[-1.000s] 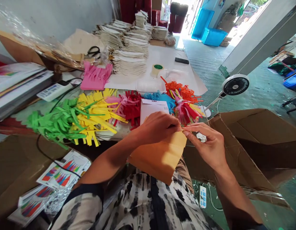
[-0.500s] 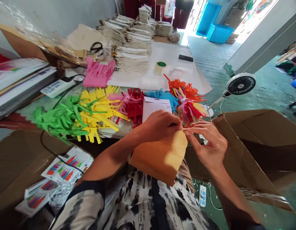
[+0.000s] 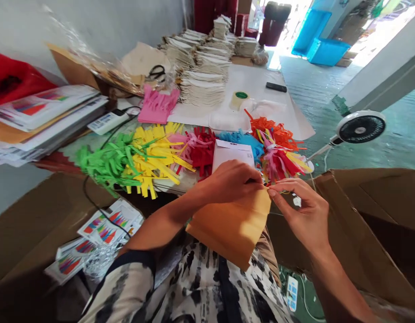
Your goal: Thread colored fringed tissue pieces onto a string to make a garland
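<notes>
A tan kraft paper envelope hangs in front of my body, its top edge held up by both hands. My left hand pinches the top edge near the middle. My right hand has its fingertips at the envelope's upper right corner. Its grip there is partly hidden. Just beyond them lies a white envelope on a heap of fringed tissue paper in green, yellow, red, blue and orange.
The long table holds stacks of cream folded paper, tape, scissors and pink fringe. A small fan stands to the right. An open cardboard box lies by my right arm, printed sheets by my left.
The whole scene has shifted right in view as my head turned. Both hands stay on the kraft envelope's top edge, with little visible change in grip.
</notes>
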Available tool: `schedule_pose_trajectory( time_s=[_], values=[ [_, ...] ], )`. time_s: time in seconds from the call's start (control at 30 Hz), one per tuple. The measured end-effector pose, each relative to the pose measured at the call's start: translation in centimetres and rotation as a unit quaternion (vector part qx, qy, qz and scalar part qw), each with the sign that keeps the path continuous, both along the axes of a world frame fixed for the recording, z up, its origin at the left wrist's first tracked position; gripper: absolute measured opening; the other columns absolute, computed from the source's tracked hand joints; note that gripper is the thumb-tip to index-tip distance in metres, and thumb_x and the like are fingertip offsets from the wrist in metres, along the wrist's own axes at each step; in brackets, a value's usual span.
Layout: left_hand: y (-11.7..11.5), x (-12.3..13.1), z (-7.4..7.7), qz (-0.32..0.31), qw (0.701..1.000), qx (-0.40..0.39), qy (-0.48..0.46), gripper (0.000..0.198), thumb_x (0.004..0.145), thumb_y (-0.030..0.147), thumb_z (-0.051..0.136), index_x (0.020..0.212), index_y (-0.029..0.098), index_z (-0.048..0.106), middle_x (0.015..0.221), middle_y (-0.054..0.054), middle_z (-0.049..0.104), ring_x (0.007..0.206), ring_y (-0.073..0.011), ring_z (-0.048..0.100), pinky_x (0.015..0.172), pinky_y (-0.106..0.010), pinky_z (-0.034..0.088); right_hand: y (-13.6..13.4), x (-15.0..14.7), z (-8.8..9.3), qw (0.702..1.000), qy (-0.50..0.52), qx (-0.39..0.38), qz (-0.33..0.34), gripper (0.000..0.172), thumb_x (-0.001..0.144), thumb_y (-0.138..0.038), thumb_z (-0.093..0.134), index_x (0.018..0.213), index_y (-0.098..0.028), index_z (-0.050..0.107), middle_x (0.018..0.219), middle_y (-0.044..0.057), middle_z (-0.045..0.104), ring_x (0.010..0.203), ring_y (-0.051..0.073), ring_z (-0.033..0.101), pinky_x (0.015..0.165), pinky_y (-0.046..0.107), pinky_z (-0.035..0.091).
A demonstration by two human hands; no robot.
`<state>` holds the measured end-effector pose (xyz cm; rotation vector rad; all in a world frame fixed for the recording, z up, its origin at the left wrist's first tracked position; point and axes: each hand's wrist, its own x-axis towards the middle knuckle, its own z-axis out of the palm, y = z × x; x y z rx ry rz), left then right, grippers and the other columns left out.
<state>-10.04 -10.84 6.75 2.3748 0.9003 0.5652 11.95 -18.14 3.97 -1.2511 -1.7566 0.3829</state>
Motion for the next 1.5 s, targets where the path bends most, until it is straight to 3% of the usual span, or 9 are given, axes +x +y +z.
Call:
schedule_pose_trajectory(
  time_s=[0.23,0.37,0.5,0.7,0.83,0.93,1.03,1.2,1.5],
  values=[
    [0.0,-2.3,0.2,0.013,0.997,-0.072,-0.034,0.024,0.1,0.027,0.063,0.097,0.017,0.085,0.084,-0.003,0.081,0.076,-0.0143,0.067,0.066,-0.025,0.039,1.2,-0.5,-2.4,0.951,-0.163,0.263,0.002,0.036,0.083,-0.01,0.085,0.113,-0.029,0.078,0.098,0.004,0.077,0.097,0.026,0.073,0.098,0.051,0.055],
    [0.1,-4.0,0.0,0.003,0.983,-0.159,-0.091,0.028,0.099,0.034,0.064,0.093,0.014,0.083,0.081,-0.001,0.076,0.078,-0.0135,0.064,0.067,-0.022,0.041,1.7,-1.4,-2.4,0.925,-0.211,0.317,0.018,0.042,0.082,-0.008,0.086,0.116,-0.031,0.077,0.097,0.004,0.078,0.096,0.026,0.074,0.102,0.053,0.054],
    [1.7,-6.7,-0.1,0.064,0.976,-0.179,-0.106,0.03,0.098,0.038,0.065,0.095,0.014,0.082,0.08,-0.002,0.075,0.07,-0.0121,0.061,0.062,-0.023,0.041,2.5,-2.7,-1.8,0.954,-0.117,0.268,0.068,0.037,0.085,-0.009,0.083,0.11,-0.035,0.077,0.094,-0.001,0.076,0.094,0.022,0.074,0.099,0.049,0.057],
    [9.1,-14.0,-1.4,0.313,0.947,0.043,0.051,0.029,0.095,0.03,0.065,0.117,0.02,0.083,0.096,-0.007,0.08,0.085,-0.0215,0.068,0.073,-0.032,0.045,3.3,-3.9,-1.7,0.982,0.145,0.103,0.057,0.02,0.089,-0.009,0.078,0.1,-0.026,0.078,0.101,0.003,0.076,0.099,0.02,0.072,0.088,0.038,0.059],
    [12.8,-16.5,-3.4,0.331,0.916,0.148,0.171,0.043,0.094,0.019,0.065,0.135,0.024,0.074,0.127,-0.01,0.075,0.117,-0.0287,0.062,0.095,-0.042,0.046,3.9,-3.7,-2.6,0.986,0.161,-0.022,0.039,0.01,0.094,-0.022,0.078,0.102,-0.026,0.078,0.106,0.004,0.076,0.104,0.019,0.071,0.092,0.033,0.058],
    [13.1,-14.7,-4.6,0.332,0.909,0.189,0.167,0.034,0.097,0.021,0.064,0.129,0.023,0.076,0.144,-0.011,0.065,0.134,-0.0318,0.05,0.109,-0.048,0.039,4.4,-4.1,-3.3,0.984,0.163,-0.066,0.043,0.007,0.094,-0.03,0.078,0.101,-0.026,0.077,0.105,0.004,0.076,0.106,0.02,0.071,0.091,0.034,0.059],
    [12.1,-10.5,-5.1,0.334,0.912,0.192,0.144,0.034,0.105,0.042,0.057,0.115,0.02,0.08,0.127,-0.015,0.07,0.122,-0.0323,0.056,0.105,-0.046,0.042,5.4,-4.6,-3.7,0.983,0.161,-0.075,0.039,0.01,0.094,-0.036,0.077,0.098,-0.026,0.076,0.106,0.006,0.075,0.106,0.021,0.071,0.087,0.035,0.06],
    [11.3,-4.8,-5.9,0.387,0.909,0.037,0.15,0.062,0.099,0.069,0.057,0.099,0.011,0.077,0.107,-0.024,0.075,0.112,-0.0387,0.063,0.096,-0.046,0.046,10.2,-4.9,-4.5,0.984,0.159,-0.08,0.024,0.022,0.092,-0.045,0.077,0.098,-0.024,0.073,0.113,0.007,0.074,0.109,0.023,0.07,0.09,0.038,0.059],
    [12.4,-5.2,-8.8,0.402,0.909,-0.112,0.022,0.039,0.089,0.058,0.073,0.091,0.02,0.065,0.094,-0.009,0.075,0.085,-0.025,0.068,0.072,-0.031,0.044,19.1,-5.3,-7.1,0.98,0.084,-0.176,0.048,0.043,0.082,-0.061,0.072,0.089,-0.018,0.075,0.105,0.013,0.076,0.093,0.024,0.068,0.078,0.038,0.057]
  ],
)
